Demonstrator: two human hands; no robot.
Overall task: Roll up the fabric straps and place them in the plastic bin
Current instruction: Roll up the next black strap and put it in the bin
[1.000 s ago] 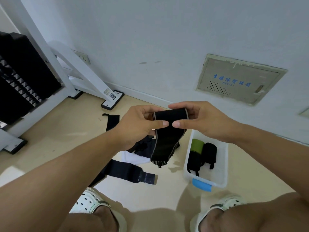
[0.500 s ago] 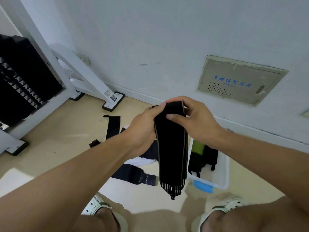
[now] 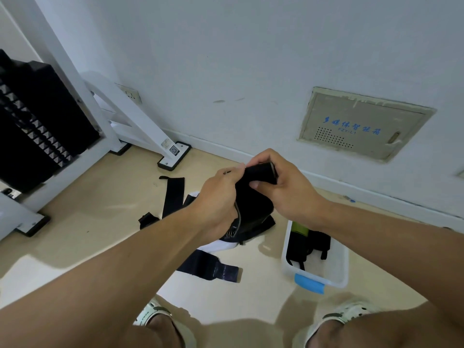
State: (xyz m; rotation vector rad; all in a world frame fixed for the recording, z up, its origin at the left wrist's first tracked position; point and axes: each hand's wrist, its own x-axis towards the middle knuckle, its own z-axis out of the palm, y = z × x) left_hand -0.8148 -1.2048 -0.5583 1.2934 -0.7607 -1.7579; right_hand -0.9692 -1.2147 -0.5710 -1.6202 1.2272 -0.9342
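A pale wall [image 3: 251, 59] with a few scuff marks fills the upper half of the view, meeting a smooth beige floor [image 3: 88, 222] along a white baseboard. At the left stands a white metal frame [image 3: 140, 121] with slanted legs on black-edged foot plates, and inside it a stack of black weight plates [image 3: 37, 116]. A flat, cream-coloured metal panel [image 3: 361, 124] with blue lettering and a patch of small holes is set into the wall at the right.

On the floor at the right sits a translucent white plastic bin [image 3: 339, 267], rectangular, with a blue clip on its near edge; a green roll and dark rolled straps lie inside it. Several dark fabric straps [image 3: 211, 268] lie loose and flat on the floor beside it, over a bit of white cloth.

Held in the air above them is a black woven strap [image 3: 253, 202] with a pale edge. The left hand [image 3: 218, 197] grips its side with curled fingers, and the right hand [image 3: 283, 187] pinches the rolled top end between thumb and fingers.
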